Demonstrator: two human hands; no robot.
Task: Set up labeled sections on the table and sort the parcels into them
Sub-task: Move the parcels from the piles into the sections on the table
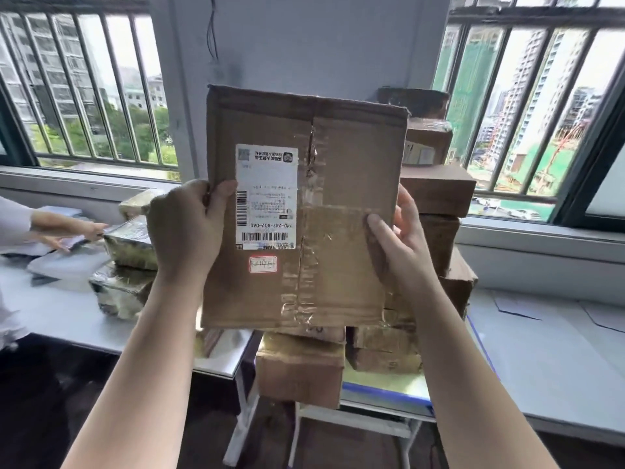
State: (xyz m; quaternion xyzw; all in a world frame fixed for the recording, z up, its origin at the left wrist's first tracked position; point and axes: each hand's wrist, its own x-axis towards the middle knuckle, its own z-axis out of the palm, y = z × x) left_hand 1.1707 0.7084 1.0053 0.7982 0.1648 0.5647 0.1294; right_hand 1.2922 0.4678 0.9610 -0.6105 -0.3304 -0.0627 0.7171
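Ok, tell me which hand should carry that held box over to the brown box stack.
Right, probably. The right hand grips the cardboard box on the edge nearest the stacked brown boxes, which stand on that side. The left hand holds the far edge, beside the foil-wrapped parcels.

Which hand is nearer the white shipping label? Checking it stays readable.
Left. The left hand grips the box edge beside the shipping label; the right hand holds the far edge.

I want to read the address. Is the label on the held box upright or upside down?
Upside down. On the shipping label of the cardboard box, the code "740-247-A02-060" reads inverted.
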